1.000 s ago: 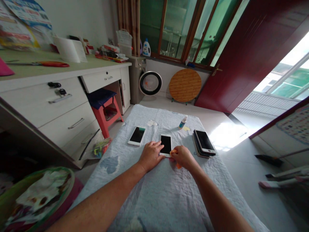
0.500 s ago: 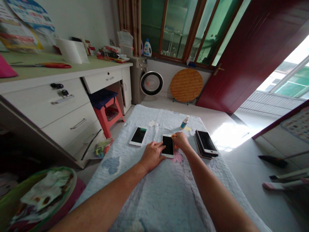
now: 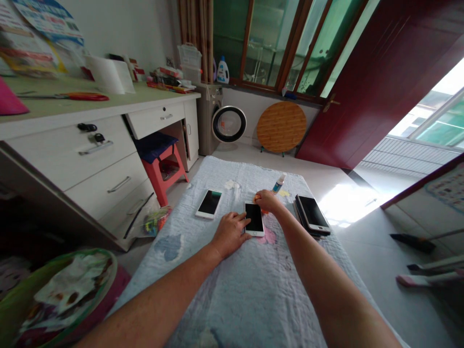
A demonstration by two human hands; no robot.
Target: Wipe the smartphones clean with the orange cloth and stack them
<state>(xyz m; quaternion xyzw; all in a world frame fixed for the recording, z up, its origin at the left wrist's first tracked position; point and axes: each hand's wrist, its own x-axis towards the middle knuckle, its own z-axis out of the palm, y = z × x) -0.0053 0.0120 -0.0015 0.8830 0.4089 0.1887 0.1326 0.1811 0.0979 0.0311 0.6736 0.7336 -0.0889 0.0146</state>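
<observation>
A white smartphone (image 3: 255, 221) with a dark screen lies face up on the cloth-covered table. My left hand (image 3: 230, 233) rests against its left side, fingers spread over the screen's edge and thumb near the lower corner. At the top edge of the phone, my right hand (image 3: 267, 200) is closed on an orange cloth (image 3: 265, 211), mostly hidden under the fingers. Left of my hands lies another white smartphone (image 3: 209, 204). A small spray bottle (image 3: 279, 183) stands just beyond my right hand. Over to the right, a stack of phones (image 3: 312, 214) sits near the table's edge.
A pale blue quilted cover (image 3: 232, 299) drapes the table. On the left are a white desk (image 3: 105, 159), a red stool (image 3: 165, 169) and a waste bin (image 3: 118, 280). Behind stand a washing machine with its door (image 3: 229, 124) open and a round wooden board (image 3: 282, 126).
My right hand has moved slightly up and left with the orange cloth, from the phone's right edge to its top. My left hand stays on the phone.
</observation>
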